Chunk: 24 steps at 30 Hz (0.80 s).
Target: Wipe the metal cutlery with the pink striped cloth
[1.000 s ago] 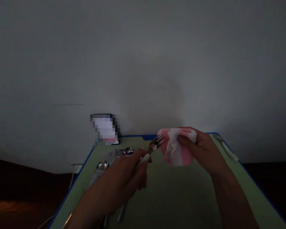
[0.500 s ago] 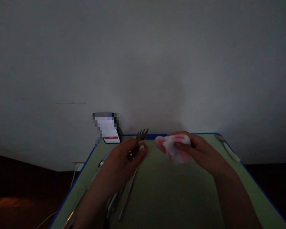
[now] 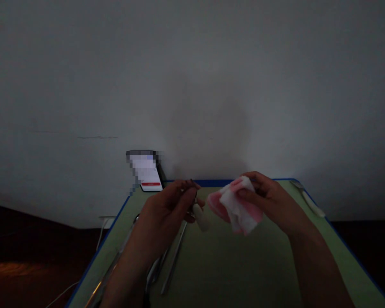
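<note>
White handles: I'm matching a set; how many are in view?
2: one white handle jutting from the left hand, a second handle on the table at right. The left arm may hide more.

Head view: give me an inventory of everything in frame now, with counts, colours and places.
held utensil: 1, white handle, metal part mostly hidden, in the left hand
cloth: 1, pink and white, in the right hand
loose cutlery: several, silver, around the left forearm, exact count hidden
second utensil: 1, white handle, table's far right edge
phone: 1, black frame, lit screen partly blurred, table's far left corner
table: 1, green with blue edging, beneath the hands
wall: 1, grey, behind the table
cable: white, left of the table, count unclear
floor: dark, lower left
hands: 2, bare, left and right, above the table
</note>
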{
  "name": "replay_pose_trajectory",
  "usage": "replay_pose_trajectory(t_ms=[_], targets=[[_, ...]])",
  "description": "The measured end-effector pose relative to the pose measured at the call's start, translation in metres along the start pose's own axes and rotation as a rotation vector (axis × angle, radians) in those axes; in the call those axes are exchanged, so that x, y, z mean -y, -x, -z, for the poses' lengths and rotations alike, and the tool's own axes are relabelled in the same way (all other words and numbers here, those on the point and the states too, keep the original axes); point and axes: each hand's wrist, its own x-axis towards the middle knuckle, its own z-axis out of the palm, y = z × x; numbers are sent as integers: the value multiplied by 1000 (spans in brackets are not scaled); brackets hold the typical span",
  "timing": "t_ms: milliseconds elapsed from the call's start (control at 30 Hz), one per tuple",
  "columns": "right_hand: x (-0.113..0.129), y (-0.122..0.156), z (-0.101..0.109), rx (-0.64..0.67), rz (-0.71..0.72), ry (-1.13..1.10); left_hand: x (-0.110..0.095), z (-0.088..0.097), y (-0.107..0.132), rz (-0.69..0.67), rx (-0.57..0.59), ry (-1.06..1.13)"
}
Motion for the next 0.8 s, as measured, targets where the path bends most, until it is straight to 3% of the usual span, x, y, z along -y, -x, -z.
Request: replay_pose_trajectory(t_ms=[200, 433, 800], targets=[[2, 0, 0, 13, 29, 47, -7, 3, 2, -128, 33, -266], [3, 1, -1, 55, 57, 99, -4, 0, 3, -87, -27, -139], [10, 3, -10, 312, 112, 216, -5, -8, 2, -36, -54, -18]])
